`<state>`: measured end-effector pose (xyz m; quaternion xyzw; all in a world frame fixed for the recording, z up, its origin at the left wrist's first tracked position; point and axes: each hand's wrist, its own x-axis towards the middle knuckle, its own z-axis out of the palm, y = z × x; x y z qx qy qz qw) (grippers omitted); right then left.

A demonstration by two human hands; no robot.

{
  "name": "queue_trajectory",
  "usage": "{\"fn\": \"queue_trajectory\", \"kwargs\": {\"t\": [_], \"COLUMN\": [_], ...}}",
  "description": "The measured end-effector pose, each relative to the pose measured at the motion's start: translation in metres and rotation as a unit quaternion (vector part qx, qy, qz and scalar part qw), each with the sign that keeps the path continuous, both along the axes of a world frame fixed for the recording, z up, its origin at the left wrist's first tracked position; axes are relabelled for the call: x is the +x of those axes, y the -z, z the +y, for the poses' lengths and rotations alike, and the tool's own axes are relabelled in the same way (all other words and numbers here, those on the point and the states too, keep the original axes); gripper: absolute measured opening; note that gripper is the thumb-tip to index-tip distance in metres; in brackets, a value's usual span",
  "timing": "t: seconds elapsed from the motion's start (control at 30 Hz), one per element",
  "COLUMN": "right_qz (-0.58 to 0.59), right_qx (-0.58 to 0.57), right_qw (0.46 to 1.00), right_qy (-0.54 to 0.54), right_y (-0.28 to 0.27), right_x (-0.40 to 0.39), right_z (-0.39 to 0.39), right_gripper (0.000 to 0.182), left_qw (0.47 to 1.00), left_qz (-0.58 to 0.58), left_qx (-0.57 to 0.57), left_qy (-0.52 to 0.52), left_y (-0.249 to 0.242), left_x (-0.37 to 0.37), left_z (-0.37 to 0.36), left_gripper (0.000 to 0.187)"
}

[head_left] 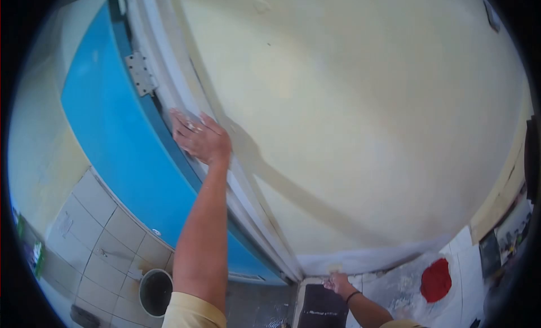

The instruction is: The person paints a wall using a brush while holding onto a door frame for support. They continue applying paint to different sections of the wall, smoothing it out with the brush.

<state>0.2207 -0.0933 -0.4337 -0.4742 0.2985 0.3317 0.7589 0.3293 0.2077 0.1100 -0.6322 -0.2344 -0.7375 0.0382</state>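
My left hand (200,139) rests on the white door frame (183,97), below a metal hinge (140,74). Its fingers are stretched out and smeared with white, and nothing shows in its grasp. Along the frame stands the blue door (121,119). Low down by the foot of the pale yellow wall (360,102) is my right hand (339,285), also whitened at the fingers, with a dark band on the wrist. Its fingers look curled together; what they hold, if anything, is too small to make out.
Beneath my right hand lies a dark mat (324,306). A red thing (436,280) sits on a white-smeared sheet (394,283) to the right. Past the door are a bucket (156,294) and a tiled wall (107,249). Various items crowd the far right edge.
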Motion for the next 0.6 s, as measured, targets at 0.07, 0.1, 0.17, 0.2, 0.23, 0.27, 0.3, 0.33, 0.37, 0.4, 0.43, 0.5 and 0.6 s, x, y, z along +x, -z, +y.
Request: {"fn": "queue_trajectory", "kwargs": {"t": [0.07,0.1,0.17,0.2,0.23,0.27,0.3,0.33,0.37,0.4,0.43,0.5,0.6], "right_qz": [0.016,0.026,-0.039,-0.087,-0.134,-0.166,-0.196,-0.202,-0.207,-0.237,-0.265,-0.333,-0.479], "right_qx": [0.02,0.031,0.011,0.024,0.037,0.078,0.119,0.126,0.133,0.158,0.183,0.213,0.175], "right_qw": [1.0,0.999,0.999,0.996,0.99,0.983,0.973,0.971,0.969,0.958,0.946,0.917,0.857], "right_qy": [-0.017,-0.023,0.001,0.001,0.001,-0.016,-0.033,-0.03,-0.027,-0.031,-0.034,-0.045,-0.074], "right_y": [-0.006,-0.005,-0.065,-0.089,-0.117,-0.155,-0.198,-0.246,-0.292,-0.327,-0.357,-0.405,-0.448], "right_x": [0.014,0.023,0.037,0.045,0.051,0.054,0.053,0.045,0.034,0.024,0.015,-0.003,-0.003], "right_z": [0.005,0.009,0.03,0.04,0.048,0.054,0.059,0.068,0.076,0.083,0.087,0.09,0.093], "right_gripper": [0.012,0.012,0.02,0.024,0.027,0.029,0.03,0.03,0.03,0.027,0.025,0.019,0.014], "left_qw": [1.0,1.0,1.0,1.0,1.0,1.0,1.0,1.0,1.0,1.0,1.0,1.0,1.0], "left_qz": [0.002,0.005,0.008,0.005,0.004,0.003,0.003,0.004,0.003,0.001,0.0,0.001,0.002], "left_qx": [-0.004,-0.004,-0.008,-0.004,-0.002,-0.007,-0.012,-0.018,-0.015,-0.013,-0.01,-0.012,-0.011], "left_qy": [-0.001,0.001,-0.002,0.003,0.006,0.008,0.009,0.01,0.007,0.005,0.003,0.005,0.007], "left_y": [0.001,0.001,0.0,0.0,-0.001,-0.001,-0.001,-0.001,-0.001,0.0,0.001,0.0,-0.001], "left_x": [-0.001,0.0,0.0,-0.001,-0.002,-0.002,-0.002,-0.002,-0.001,0.001,0.001,0.001,-0.001], "left_z": [0.0,0.001,0.0,-0.001,-0.002,-0.002,-0.003,-0.003,-0.002,0.0,0.001,0.0,-0.001], "left_gripper": [0.063,0.064,0.063,0.063,0.062,0.062,0.063,0.063,0.063,0.063,0.063,0.063,0.063]}}
